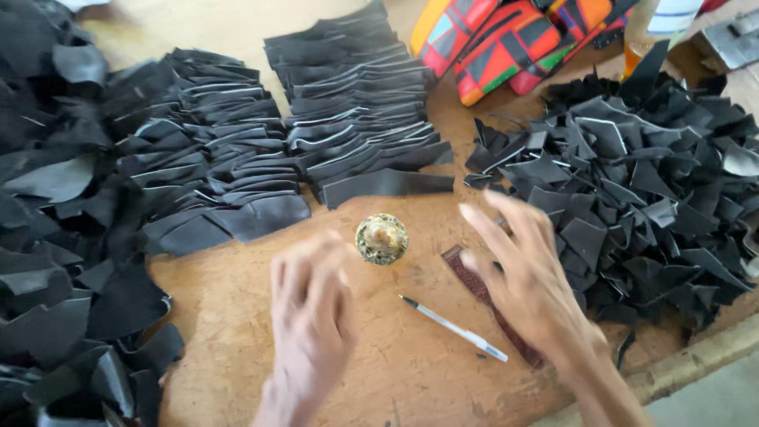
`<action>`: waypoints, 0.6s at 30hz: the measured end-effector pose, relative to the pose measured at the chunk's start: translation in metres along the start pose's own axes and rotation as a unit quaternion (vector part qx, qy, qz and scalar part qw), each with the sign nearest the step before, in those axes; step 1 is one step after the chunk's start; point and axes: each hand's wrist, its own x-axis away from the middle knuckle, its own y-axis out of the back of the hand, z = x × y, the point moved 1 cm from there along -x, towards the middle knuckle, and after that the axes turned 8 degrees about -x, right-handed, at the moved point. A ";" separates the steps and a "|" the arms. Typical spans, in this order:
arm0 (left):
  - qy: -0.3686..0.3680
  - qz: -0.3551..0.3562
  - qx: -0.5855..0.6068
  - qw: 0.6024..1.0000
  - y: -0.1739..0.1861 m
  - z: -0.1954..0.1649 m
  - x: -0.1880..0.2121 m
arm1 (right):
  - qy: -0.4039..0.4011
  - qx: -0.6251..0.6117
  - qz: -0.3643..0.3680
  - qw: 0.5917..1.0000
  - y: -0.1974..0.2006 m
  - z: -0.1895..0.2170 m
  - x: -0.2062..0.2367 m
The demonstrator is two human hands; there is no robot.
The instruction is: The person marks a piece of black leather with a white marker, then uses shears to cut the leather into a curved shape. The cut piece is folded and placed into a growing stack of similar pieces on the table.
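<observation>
Here, blurred hands [411, 292], ruler [490, 308] half hidden, pen [455, 328] between.

Tin [382, 238] set on table [237, 316], between left hand [312, 304] and right hand [526, 273]. Pen [455, 328] laid before tin. Strip [482, 292] partly covered by right hand. Stacks [316, 119] ranged behind tin; scraps [640, 182] heaped right; bags [514, 39] placed far behind.

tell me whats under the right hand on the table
Under the right hand lies a dark reddish-brown strip, running diagonally on the wooden table. Its middle is covered by the hand and wrist. A pen lies beside it, uncovered.
</observation>
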 end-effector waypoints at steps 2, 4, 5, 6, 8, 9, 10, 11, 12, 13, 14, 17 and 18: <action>0.044 0.017 -0.039 0.998 -0.001 0.010 -0.013 | 0.054 0.005 0.002 0.999 -0.013 -0.003 -0.034; 0.036 0.018 -0.079 0.996 -0.004 0.019 -0.023 | 0.094 0.013 0.020 0.995 -0.027 -0.007 -0.069; 0.033 0.020 -0.097 0.994 -0.003 0.023 -0.026 | 0.108 0.010 0.032 0.994 -0.035 -0.008 -0.083; 0.042 0.027 -0.113 0.992 -0.002 0.029 -0.030 | 0.123 0.008 0.044 0.991 -0.042 -0.009 -0.096; 0.060 0.039 -0.145 0.987 0.003 0.043 -0.037 | 0.126 0.036 0.097 0.987 -0.055 -0.009 -0.117; 0.061 0.040 -0.148 0.986 0.005 0.048 -0.039 | 0.126 0.050 0.124 0.983 -0.062 -0.008 -0.126; 0.062 0.040 -0.151 0.986 0.006 0.053 -0.042 | 0.112 0.059 0.132 0.983 -0.067 -0.008 -0.134; 0.063 0.042 -0.154 0.985 0.007 0.056 -0.045 | 0.096 0.068 0.142 0.983 -0.071 -0.008 -0.140; 0.063 0.043 -0.144 0.987 0.007 0.058 -0.046 | 0.081 0.077 0.153 0.982 -0.075 -0.008 -0.144; 0.063 0.043 -0.135 0.988 0.007 0.061 -0.049 | 0.072 0.053 0.134 0.987 -0.075 -0.009 -0.144; 0.062 0.041 -0.125 0.989 0.005 0.065 -0.054 | 0.065 0.031 0.113 0.991 -0.074 -0.011 -0.145; 0.031 -0.013 -0.128 0.991 0.003 0.083 -0.076 | 0.082 0.029 0.144 0.986 -0.079 -0.019 -0.145; 0.013 -0.012 -0.114 0.993 -0.002 0.090 -0.088 | 0.092 0.038 0.168 0.981 -0.082 -0.021 -0.145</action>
